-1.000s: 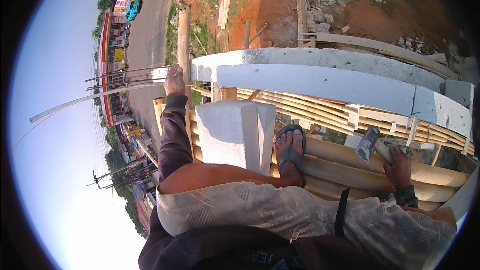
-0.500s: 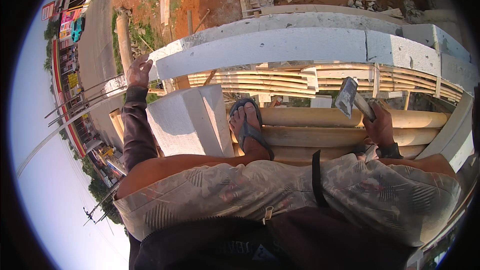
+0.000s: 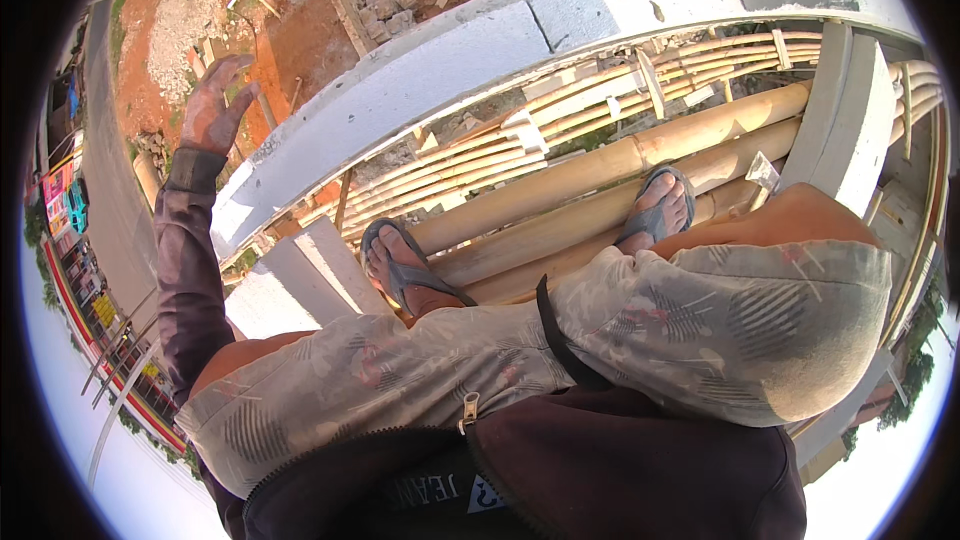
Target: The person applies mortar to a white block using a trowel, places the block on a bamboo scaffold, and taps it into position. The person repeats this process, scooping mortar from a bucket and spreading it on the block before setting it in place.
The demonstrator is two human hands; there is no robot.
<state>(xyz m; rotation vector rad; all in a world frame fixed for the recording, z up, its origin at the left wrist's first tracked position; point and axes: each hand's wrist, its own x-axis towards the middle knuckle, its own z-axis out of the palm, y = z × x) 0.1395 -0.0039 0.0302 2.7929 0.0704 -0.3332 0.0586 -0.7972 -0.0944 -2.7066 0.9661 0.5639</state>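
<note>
The person's left hand (image 3: 213, 108) is open, palm bare and thumb spread from the fingers, raised near the close end of a long row of white blocks (image 3: 440, 62) and seemingly touching nothing; the arm looks held out that way for balance. The right hand is out of sight, so whether it is open or gripping cannot be told. The blocks lie end to end along a rough grey ledge, in a line that probably keeps their faces even. Below the left forearm, more pale blocks (image 3: 290, 285) stand beside the left sandal (image 3: 405, 275), perhaps put there to be within reach. Both feet are on thick bamboo poles (image 3: 550, 202), laid side by side apparently as a footing, with the right sandal (image 3: 642, 222) farther along. Another pair of long white blocks (image 3: 850, 125) lies past the right knee, near a small pale object (image 3: 765, 175) too unclear to name. Thinner poles (image 3: 480, 162) run between the row and the footing. No container can be made out. Beyond lie rubble (image 3: 385, 15), reddish soil and a road (image 3: 115, 180).
</note>
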